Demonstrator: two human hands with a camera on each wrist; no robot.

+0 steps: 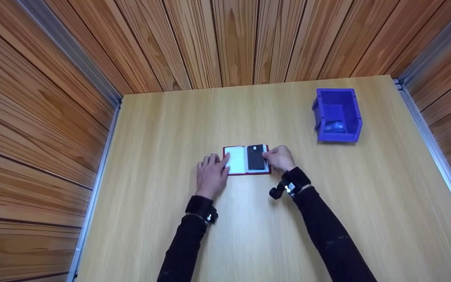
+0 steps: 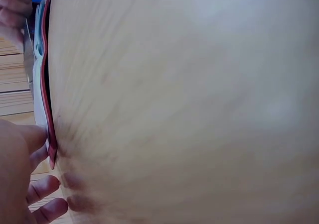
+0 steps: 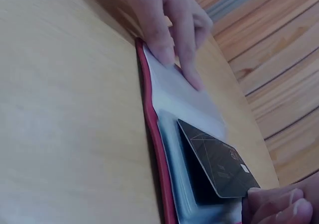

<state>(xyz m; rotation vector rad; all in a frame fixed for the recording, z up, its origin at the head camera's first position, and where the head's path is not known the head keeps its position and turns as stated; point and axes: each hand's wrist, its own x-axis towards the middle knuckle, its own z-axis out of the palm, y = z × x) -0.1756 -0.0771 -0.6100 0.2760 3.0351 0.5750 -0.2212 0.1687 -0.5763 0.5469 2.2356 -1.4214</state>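
While the holder (image 1: 236, 159) lies open and flat on the counter (image 1: 163, 156), the card (image 1: 255, 156) sits over its right side, dark face up. Right hand (image 1: 281, 158): thumb and fingers pinch the card at its outer edge. Left hand (image 1: 212, 175): fingers loosely spread and extended, thumb and forefinger resting on the left page — evidently steadying it.

From the right wrist, the card stands tilted, its near edge raised clear of the sleeves (image 3: 175, 184); whether any other edge is inside a pocket cannot be told.

Step in hand, as judged: working the card at the right-hand sleeves. Direction, in or out, cannot be determined from these views. If it is insertion, the next move calls for levelling the card, lining its edge up with the pocket mouth and sliding it in — with the left hand holding the cover down. A likely fault is the thin sleeve buckling or catching a corner.

Bin (image 1: 337, 137): well apart, beyond the right hand, with an unidentified bluish item (image 1: 335, 126) inside.
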